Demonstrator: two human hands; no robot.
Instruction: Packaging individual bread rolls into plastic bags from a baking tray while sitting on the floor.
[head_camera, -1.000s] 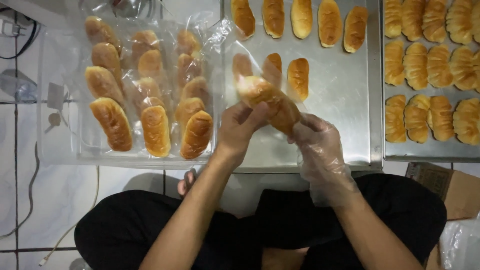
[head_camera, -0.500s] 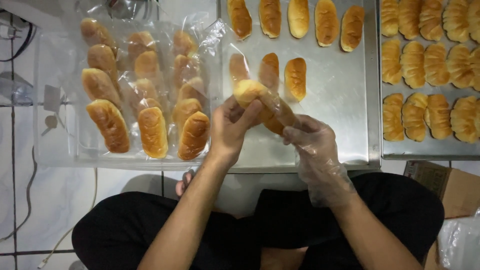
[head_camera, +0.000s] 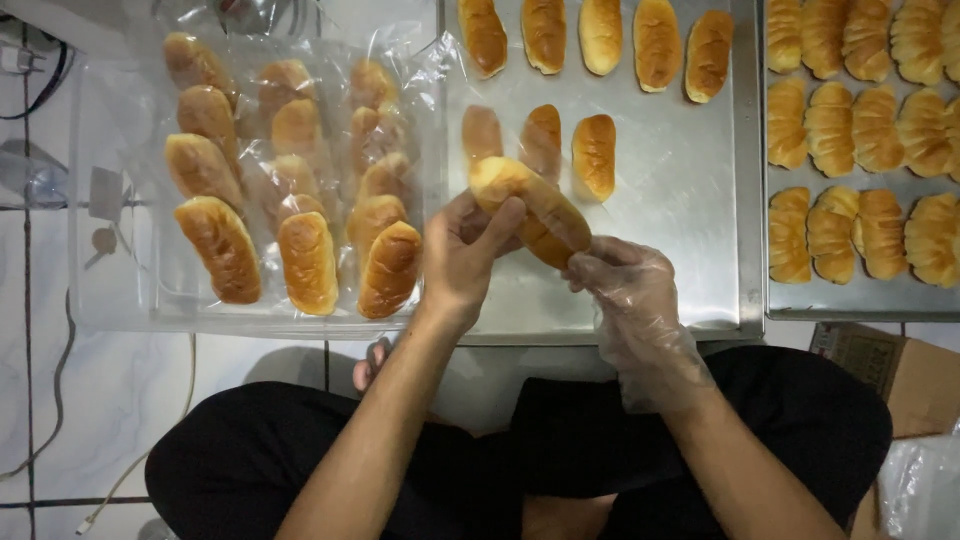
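At the bottom of the frame the person's crossed legs in black trousers (head_camera: 300, 460) fill the view, a bare foot (head_camera: 372, 365) peeking out between them and the tray. Just above, at mid-frame, the bare left hand (head_camera: 462, 262) has its fingers curled around the near end of a long golden bread roll (head_camera: 530, 208), thumb pressed on top. The right hand (head_camera: 630, 290), in a loose clear plastic glove, pinches the roll's other end from below. The roll looks light and soft, easily dented, so a broad, gentle hold along its sides seems safest. Behind it lies a steel baking tray (head_camera: 680, 250) with rows of rolls; at upper left more rolls sit in clear bags (head_camera: 290, 180). A second tray (head_camera: 860, 300) at right is cut off by the frame edge. The glove's wrinkles blur the right fingertips.
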